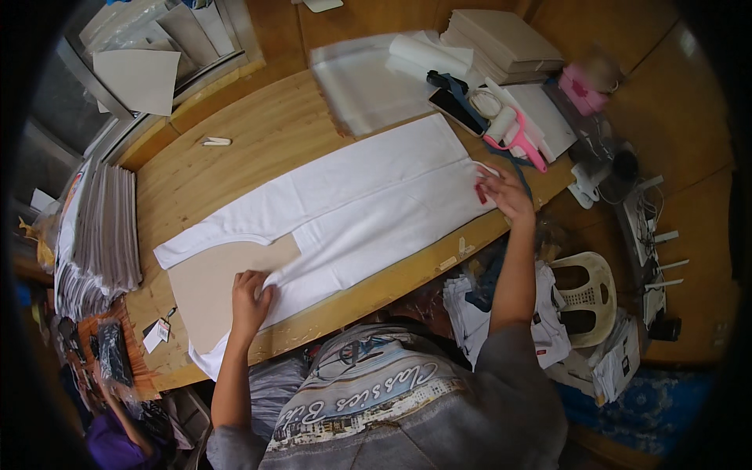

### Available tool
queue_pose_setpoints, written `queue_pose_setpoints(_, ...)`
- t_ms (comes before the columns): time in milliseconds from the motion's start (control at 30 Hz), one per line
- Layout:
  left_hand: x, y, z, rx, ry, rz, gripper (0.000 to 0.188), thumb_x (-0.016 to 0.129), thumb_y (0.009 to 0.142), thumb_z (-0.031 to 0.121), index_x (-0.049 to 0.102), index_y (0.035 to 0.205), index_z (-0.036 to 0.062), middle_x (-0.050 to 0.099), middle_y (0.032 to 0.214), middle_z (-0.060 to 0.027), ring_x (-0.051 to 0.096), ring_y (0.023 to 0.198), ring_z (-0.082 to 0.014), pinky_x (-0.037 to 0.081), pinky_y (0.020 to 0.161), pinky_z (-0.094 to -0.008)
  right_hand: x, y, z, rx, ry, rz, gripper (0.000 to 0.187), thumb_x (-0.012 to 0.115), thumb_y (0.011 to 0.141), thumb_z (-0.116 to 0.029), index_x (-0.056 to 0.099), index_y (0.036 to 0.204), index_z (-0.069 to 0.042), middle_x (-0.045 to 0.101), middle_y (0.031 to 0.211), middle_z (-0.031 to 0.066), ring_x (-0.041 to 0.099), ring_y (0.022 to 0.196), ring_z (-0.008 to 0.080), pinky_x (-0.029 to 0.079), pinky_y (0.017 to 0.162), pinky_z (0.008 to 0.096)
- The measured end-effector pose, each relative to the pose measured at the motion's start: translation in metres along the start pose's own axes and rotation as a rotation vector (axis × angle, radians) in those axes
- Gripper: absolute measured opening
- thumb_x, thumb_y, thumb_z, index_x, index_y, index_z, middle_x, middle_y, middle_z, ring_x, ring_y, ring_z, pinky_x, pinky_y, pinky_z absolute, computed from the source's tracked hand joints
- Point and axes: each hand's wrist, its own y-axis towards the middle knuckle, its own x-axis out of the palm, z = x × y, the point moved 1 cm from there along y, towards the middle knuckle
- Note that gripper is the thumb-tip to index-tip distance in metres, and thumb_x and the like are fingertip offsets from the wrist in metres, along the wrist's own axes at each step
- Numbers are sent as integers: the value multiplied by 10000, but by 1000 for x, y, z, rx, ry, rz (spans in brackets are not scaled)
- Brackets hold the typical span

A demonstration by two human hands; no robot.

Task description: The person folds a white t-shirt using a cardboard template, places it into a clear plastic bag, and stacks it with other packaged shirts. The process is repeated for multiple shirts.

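Note:
A white shirt [376,211] lies lengthwise over the wooden table [266,125], with its long sides folded inward. Inside its wide curved opening at the left shows a flat beige cardboard sheet [211,282], partly covered by the cloth. My left hand [252,301] rests at the cardboard's near side, fingers curled on the shirt's folded edge. At the far right end my right hand [507,194] has its fingers on the shirt's edge, beside a small red label [481,193]; its fingertips seem to pinch the cloth.
A stack of folded garments [106,235] stands on the left, near a paper tag [157,335]. Back right hold a pink lint roller [521,141], a phone [457,110], clear plastic sheets [360,86] and a cardboard stack [501,47]. A plastic chair [587,298] stands right; another person's arm [129,423] shows lower left.

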Motion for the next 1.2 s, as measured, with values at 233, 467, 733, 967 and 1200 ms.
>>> queue_pose_setpoints(233,26,32,0,-88,55,161,156,585,719,92,530,828,-5,530,753,-163,487,716,-328,402,657,-389,3,49,10,-231,-1027,438,248,688,655,-178,605,754,34,604,707,106,540,610,162,400,560,265)
queue_pose_setpoints(467,33,41,-11,-116,225,124,164,527,780,153,501,851,8,532,769,-159,527,703,-331,421,600,-402,2,94,26,-186,-1201,454,288,657,676,-239,598,821,2,600,748,149,572,703,263,422,630,335)
queue_pose_setpoints(733,39,39,-9,-5,377,171,185,534,776,171,496,879,22,517,806,-127,523,706,-297,434,589,-376,-47,52,11,-168,-1207,245,403,652,693,-242,551,1034,-54,605,857,134,576,773,233,438,713,299)
queue_pose_setpoints(967,41,45,-7,-20,315,166,187,547,767,176,492,852,19,516,784,-133,523,699,-303,428,584,-383,-31,11,7,-27,-1419,439,613,645,696,-160,364,1234,-75,573,991,135,527,919,329,382,823,373)
queue_pose_setpoints(1200,42,43,-18,-81,88,319,372,656,678,153,450,957,17,467,962,-185,502,783,-336,425,623,-399,8,38,65,-340,-1715,340,577,490,800,-346,262,1299,-168,289,1321,93,257,1214,289,222,948,493)
